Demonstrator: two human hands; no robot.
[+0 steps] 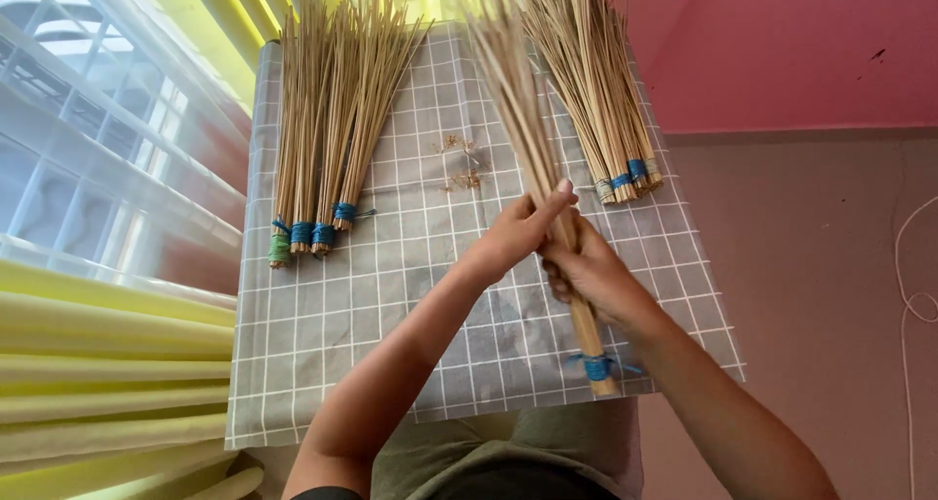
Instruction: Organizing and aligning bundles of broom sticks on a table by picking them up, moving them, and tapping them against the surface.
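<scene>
**Stick bundle in two-handed grip, mid-handling**

Holding one long bundle of thin sticks (532, 139) upright-slanted over the cloth. Closing the left hand (518, 229) round the bundle on the upper side of the grip, fingers wrapped across it. Clasping the same bundle just below with the right hand (591, 275), the two hands touching. Hanging beneath the grip, towards the body: the bound butt end with its blue binding (597, 366). Fanning out beyond the grip, away from the body: the loose tips, blurred.

Judging the step in hand as working the bundle at mid-length, binding already on. Judging any following move as calling for a firm hold by both hands, lest the free ends splay.

Lying left of the grip: a row of tied bundles (322, 119), blue and green bindings. Lying right of it and beyond: another heap of tied bundles (591, 80). Resting just beyond the grip: small scraps (461, 163).

Covering the work surface: a grey checked cloth (391, 305). Surrounding it: pink wall (782, 51), plain floor (811, 266) with a white cord (914, 285), yellow curtain (107, 354), barred window (88, 119).
</scene>
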